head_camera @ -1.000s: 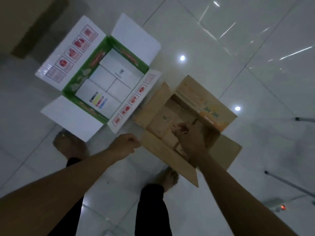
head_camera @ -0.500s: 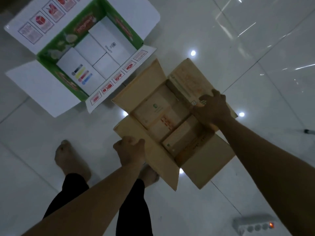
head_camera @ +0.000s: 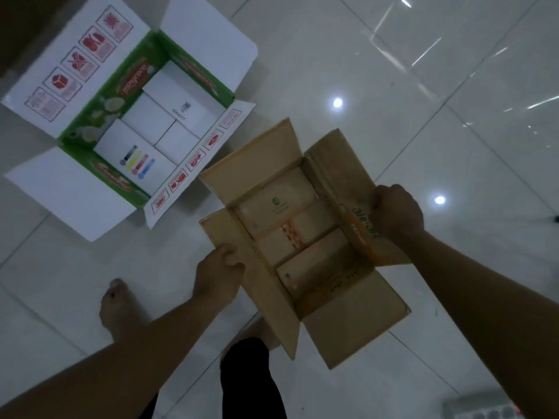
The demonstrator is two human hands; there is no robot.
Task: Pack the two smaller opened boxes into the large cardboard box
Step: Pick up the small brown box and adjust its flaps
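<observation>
An opened brown cardboard box (head_camera: 351,334) is held between my hands over the white tiled floor, its four flaps spread and its bottom flaps showing inside. My left hand (head_camera: 219,275) grips its near-left wall and flap. My right hand (head_camera: 396,214) grips the far-right flap with orange print. An opened white and green box (head_camera: 75,195) lies on the floor at the upper left, flaps spread, its white bottom flaps visible. The large cardboard box is not clearly in view.
My bare feet (head_camera: 116,309) stand on the glossy floor under the brown box. A grey power strip (head_camera: 481,412) lies at the bottom right corner. A dark brown object (head_camera: 18,28) fills the top left corner. Ceiling lights reflect on the tiles.
My right hand moved from inside the brown box to its far-right flap and closed on it. My left hand closed on the near-left wall. The box now looks nearer and larger.
</observation>
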